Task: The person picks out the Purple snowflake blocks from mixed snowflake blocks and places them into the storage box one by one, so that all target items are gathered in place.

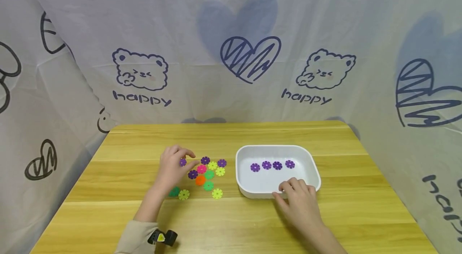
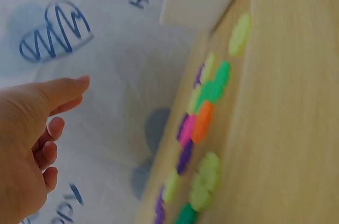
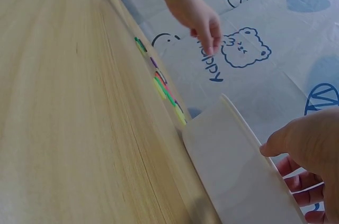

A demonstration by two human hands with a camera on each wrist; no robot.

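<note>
My left hand (image 1: pixel 174 166) hovers over the left part of the loose pieces, its thumb and forefinger apart with nothing between them. A purple snowflake disc (image 1: pixel 183 162) shows beyond the gap between them. Just to its right lie a dark purple disc (image 1: pixel 193 174), a pink disc (image 1: pixel 201 169), an orange disc (image 1: pixel 200 180) and several green and yellow ones. With the thumb outside and the fingers over the rim, my right hand (image 1: pixel 300 202) grips the near wall of a white plastic tray (image 3: pixel 233 166). Inside the tray, several purple discs (image 1: pixel 266 165) form a row.
The wooden table (image 1: pixel 223 226) carries everything. A yellow-green disc (image 1: pixel 217 194) lies between the hands, left of the tray. Behind the table hangs a white cloth (image 1: pixel 195 85) printed with hearts and bears. A black wrist strap (image 1: pixel 162 238) sits on the left sleeve.
</note>
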